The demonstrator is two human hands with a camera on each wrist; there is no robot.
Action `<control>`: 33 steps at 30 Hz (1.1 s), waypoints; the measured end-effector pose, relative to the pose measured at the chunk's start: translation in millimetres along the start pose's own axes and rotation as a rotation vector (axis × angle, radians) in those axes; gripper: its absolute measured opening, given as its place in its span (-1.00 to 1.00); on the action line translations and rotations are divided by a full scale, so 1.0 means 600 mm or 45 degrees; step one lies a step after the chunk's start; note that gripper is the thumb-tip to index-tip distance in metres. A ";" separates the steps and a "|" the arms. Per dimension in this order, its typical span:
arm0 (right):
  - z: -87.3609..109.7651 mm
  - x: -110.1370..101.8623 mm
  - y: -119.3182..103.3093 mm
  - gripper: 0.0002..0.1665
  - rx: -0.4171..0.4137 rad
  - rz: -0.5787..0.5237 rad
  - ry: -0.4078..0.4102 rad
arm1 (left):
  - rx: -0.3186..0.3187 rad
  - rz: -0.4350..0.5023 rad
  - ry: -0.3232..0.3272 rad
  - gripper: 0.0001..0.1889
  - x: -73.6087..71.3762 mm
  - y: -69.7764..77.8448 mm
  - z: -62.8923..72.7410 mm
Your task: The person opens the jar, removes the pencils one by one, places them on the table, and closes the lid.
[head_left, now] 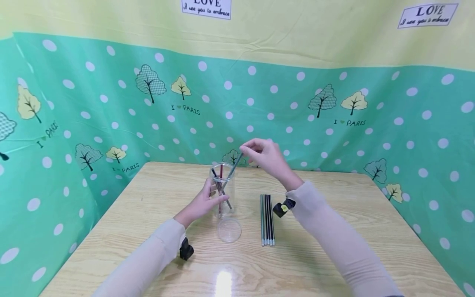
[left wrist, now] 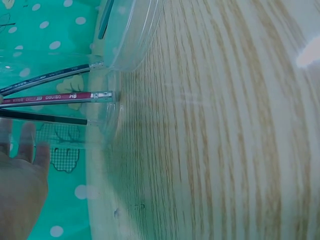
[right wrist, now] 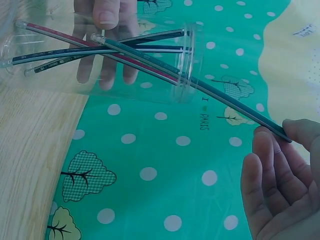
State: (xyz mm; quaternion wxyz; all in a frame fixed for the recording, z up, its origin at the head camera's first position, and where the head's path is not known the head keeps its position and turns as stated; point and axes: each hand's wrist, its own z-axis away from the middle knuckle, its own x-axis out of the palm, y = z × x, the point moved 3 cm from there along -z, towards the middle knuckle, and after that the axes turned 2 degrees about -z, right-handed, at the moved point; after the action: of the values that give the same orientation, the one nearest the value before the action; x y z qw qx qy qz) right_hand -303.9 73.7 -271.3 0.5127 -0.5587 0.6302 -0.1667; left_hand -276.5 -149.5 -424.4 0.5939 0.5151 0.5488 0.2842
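Pale sleeves (head_left: 142, 262) extend over the wood-grained table (head_left: 319, 260). The left hand (head_left: 202, 202) grips an upright, clear, cylindrical jar (head_left: 231, 190) holding slim, crossed pencils (left wrist: 75, 97). The right hand (head_left: 269, 159), apart from it, pinches a green pencil (right wrist: 230, 105) by its upper end; its long axis slants down leftward into the jar, metal-banded end lowest.

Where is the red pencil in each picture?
Head: just left of the middle, a bit below center, the red pencil stands in the clear jar.
Left wrist: at the left edge, above the middle, the red pencil runs nearly level, silver end pointing right.
Right wrist: upper left, the red pencil slants down to the right, silver end at the top left.
Shared landmark: the clear jar, around it in all three.
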 end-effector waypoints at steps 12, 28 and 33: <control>0.006 -0.027 -0.017 -0.72 -0.015 -0.069 0.073 | 0.011 -0.007 0.012 -0.30 0.000 -0.004 -0.001; 0.014 -0.058 -0.023 -0.66 -0.077 -0.092 0.129 | 0.012 -0.011 0.004 -0.31 -0.001 -0.002 0.001; 0.015 -0.069 -0.024 -0.64 -0.097 -0.097 0.159 | 0.009 -0.014 0.000 -0.29 0.000 -0.004 0.000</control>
State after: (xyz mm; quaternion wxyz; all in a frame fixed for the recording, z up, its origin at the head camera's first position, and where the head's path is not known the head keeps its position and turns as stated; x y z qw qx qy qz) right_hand -294.8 108.4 -244.9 0.4440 -0.5899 0.6453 -0.1964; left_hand -276.9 -150.5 -426.4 0.5935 0.5142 0.5528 0.2789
